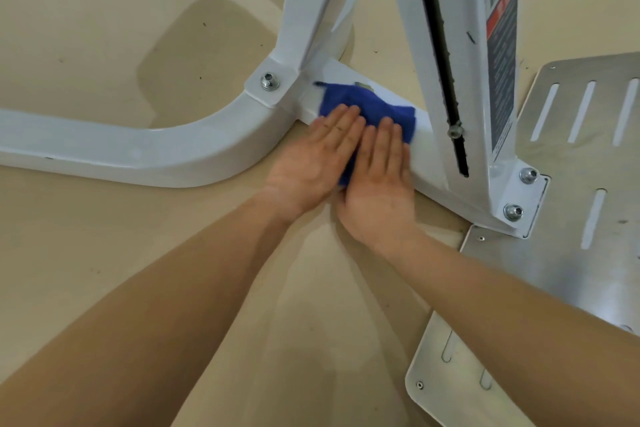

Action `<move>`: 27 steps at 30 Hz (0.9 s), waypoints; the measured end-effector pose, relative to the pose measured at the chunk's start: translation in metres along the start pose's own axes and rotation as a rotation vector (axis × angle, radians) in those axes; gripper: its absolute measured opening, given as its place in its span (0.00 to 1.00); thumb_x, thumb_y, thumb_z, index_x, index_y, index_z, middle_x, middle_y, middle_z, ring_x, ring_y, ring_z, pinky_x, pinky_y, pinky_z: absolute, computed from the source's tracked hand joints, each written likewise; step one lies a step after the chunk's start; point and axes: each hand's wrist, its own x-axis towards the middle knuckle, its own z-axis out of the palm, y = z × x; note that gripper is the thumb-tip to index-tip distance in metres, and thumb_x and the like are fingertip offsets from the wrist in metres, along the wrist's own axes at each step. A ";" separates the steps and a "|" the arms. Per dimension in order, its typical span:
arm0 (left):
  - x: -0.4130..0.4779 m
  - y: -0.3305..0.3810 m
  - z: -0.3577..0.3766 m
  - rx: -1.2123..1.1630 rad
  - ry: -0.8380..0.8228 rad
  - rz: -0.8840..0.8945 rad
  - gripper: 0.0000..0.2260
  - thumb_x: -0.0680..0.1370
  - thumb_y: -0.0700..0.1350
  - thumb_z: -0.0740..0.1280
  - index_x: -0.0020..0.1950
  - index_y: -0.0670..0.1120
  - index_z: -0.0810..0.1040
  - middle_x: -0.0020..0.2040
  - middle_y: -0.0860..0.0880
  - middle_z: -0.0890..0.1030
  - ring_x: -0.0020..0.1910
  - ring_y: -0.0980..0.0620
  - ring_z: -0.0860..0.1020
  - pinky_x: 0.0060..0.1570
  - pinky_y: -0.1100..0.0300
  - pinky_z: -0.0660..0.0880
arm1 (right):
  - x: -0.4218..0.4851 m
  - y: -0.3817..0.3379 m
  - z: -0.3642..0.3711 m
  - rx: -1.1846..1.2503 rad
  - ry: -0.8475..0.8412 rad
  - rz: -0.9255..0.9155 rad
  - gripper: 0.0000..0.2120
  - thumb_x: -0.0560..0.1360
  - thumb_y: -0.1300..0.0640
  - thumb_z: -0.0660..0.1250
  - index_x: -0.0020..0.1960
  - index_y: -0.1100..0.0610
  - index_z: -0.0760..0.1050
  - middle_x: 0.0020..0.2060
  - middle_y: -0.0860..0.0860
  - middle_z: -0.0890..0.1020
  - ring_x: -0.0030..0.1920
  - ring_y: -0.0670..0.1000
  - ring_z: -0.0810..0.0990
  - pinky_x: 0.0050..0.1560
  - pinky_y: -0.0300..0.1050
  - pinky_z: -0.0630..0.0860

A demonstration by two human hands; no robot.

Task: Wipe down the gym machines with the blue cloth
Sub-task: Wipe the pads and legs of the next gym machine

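A blue cloth (363, 104) lies on the low white base bar (426, 146) of a gym machine, between two upright white posts. My left hand (311, 163) and my right hand (379, 180) lie flat side by side on the near half of the cloth, fingers straight and together, pressing it onto the bar. The far part of the cloth sticks out past my fingertips. Part of the cloth is hidden under my palms.
A curved white frame tube (138, 149) runs left along the beige floor. The left post (311, 3) and the slotted right post (446, 45) with a warning label rise close by. A slotted metal foot plate (571, 184) lies at the right.
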 end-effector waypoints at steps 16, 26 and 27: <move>0.011 0.015 0.028 -0.067 0.155 0.004 0.20 0.82 0.42 0.61 0.74 0.45 0.70 0.75 0.46 0.69 0.74 0.45 0.67 0.72 0.50 0.65 | -0.030 0.041 -0.001 0.129 0.111 0.033 0.30 0.73 0.57 0.67 0.71 0.68 0.66 0.71 0.67 0.67 0.72 0.66 0.66 0.74 0.60 0.62; -0.017 0.000 0.021 -0.189 0.308 -0.361 0.22 0.78 0.33 0.63 0.73 0.40 0.71 0.73 0.42 0.71 0.72 0.46 0.69 0.66 0.55 0.71 | 0.075 0.003 -0.005 0.023 0.093 -0.209 0.29 0.83 0.53 0.49 0.80 0.63 0.46 0.80 0.60 0.50 0.80 0.58 0.48 0.80 0.52 0.45; -0.023 0.002 0.022 -0.216 0.294 -0.410 0.24 0.77 0.32 0.62 0.74 0.39 0.69 0.74 0.42 0.69 0.73 0.46 0.69 0.65 0.55 0.71 | 0.080 -0.001 -0.006 0.012 0.107 -0.235 0.28 0.84 0.54 0.49 0.80 0.64 0.47 0.80 0.61 0.50 0.80 0.58 0.49 0.80 0.53 0.45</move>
